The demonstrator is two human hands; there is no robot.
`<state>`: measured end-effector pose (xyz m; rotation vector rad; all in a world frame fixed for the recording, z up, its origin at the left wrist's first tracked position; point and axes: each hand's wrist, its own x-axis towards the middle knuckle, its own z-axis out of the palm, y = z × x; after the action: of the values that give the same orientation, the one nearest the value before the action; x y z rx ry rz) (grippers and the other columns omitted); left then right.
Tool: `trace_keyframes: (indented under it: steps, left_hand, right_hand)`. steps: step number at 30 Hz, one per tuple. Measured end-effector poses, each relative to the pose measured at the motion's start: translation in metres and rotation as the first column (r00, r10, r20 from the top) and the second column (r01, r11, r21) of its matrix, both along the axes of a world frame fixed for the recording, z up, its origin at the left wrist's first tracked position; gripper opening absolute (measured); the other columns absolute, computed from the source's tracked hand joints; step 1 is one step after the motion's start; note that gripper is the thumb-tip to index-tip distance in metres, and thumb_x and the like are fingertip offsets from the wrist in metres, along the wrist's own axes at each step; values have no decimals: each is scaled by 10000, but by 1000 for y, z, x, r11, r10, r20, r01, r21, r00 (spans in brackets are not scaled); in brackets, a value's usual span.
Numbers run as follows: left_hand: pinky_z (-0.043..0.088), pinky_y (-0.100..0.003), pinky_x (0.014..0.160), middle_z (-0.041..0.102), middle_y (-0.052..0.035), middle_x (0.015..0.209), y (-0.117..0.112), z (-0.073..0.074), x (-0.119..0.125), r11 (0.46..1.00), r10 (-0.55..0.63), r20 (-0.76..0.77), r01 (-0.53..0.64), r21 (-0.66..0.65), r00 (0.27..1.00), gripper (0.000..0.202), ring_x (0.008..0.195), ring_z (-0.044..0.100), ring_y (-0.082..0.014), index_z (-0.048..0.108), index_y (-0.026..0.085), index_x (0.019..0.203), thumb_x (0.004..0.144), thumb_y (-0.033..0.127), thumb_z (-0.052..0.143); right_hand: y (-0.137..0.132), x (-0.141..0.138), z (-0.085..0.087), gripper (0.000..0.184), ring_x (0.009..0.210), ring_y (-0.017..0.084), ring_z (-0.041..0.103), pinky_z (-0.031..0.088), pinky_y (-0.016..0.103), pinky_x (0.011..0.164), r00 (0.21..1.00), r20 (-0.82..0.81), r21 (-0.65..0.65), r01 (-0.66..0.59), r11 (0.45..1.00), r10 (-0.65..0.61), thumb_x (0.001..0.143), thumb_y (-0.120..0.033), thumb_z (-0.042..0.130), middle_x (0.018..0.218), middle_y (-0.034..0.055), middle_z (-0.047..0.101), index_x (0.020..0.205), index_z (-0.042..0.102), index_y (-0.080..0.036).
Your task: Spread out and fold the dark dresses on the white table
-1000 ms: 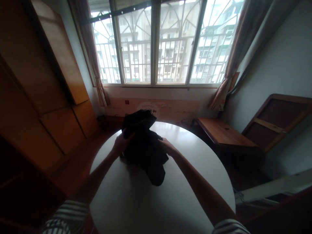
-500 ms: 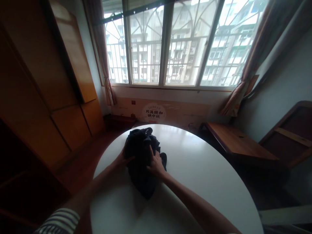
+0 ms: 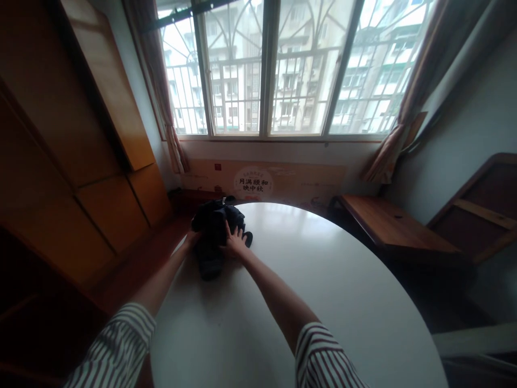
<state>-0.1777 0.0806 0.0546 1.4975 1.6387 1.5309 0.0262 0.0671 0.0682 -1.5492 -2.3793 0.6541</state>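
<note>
A crumpled black cloth bundle lies at the far left edge of a round white table, with a small pale patch on its top. On its left side my left hand grips it, the fingers mostly hidden by the cloth. My right hand presses against the right side, its fingers somewhat spread over the fabric. Between them the two hands hold the bundle. What kind of cloth item it is cannot be made out.
Wooden cabinets stand along the left. A low wooden bench is at the right, with a framed panel leaning behind it. Barred windows and a printed banner are ahead.
Both hands have moved the black cloth bundle away from me and to the left, towards the far edge of the table. My arms now reach further out.
</note>
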Motion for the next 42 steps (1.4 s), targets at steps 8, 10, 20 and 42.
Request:
trace_keyframes:
  steps: [8,10,20,42]
  left_hand:
    - [517,-361,847,572,-65,989,-62,21,29,902,391,-158,-344,261,907,438,891,615,-206,520,172,1117,725,207,711]
    - [493,-253,677,502,25,761,-87,25,61,897,278,-210,-175,406,937,175,661,549,-125,516,199,918,813,224,654]
    - [491,-255,645,575,-13,694,-112,-22,195,724,-472,-657,683,92,589,296,629,563,-133,554,199,781,1002,232,359]
    - [111,-473,1205,137,-185,1606,-112,-27,185,631,-683,-705,640,-439,190,1119,1490,143,-333,155,131,1569,759,821,500]
  right_hand:
    - [-93,138,-9,237,823,193,560,433,292,743,955,-244,423,-52,904,170,777,-92,535,925,80,616,992,599,-170]
    - [-110,183,-24,227,606,140,455,332,245,580,973,-174,426,-66,902,153,696,21,448,667,5,522,698,533,-189]
    - [-118,271,-54,280,578,151,500,369,263,571,984,-148,473,155,867,-95,817,-45,395,616,18,528,641,554,-194]
    - [-128,266,-51,1142,1488,341,145,58,519,1201,965,239,214,-159,964,107,771,-847,425,1610,189,152,1571,132,-87]
